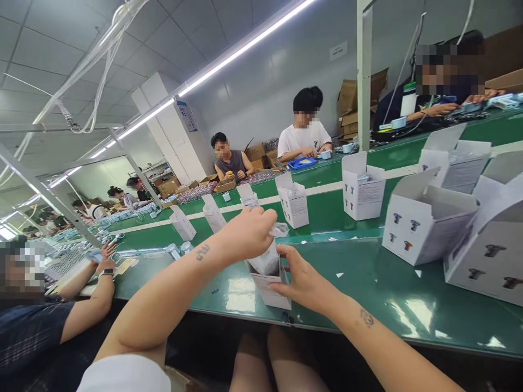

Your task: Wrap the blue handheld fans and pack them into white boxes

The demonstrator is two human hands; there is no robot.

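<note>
A small white carton [272,291] stands at the near edge of the green bench, its top open. My right hand [300,275] grips its right side, thumb on the front wall and fingers around the back edge. Inside the carton is something wrapped in a clear plastic bag [266,262]; its shape is hidden by the wrapping. Above the opening my left hand [254,231] is closed on the bag's upper end, and a crumpled bit of plastic shows beyond the fingers.
Printed cartons stand on the right, including a large one [490,256] and an open-topped one [425,220]. More open cartons [293,201] line the green bench [347,272]. White scraps lie about. A co-worker [32,316] sits at left; others work across the bench.
</note>
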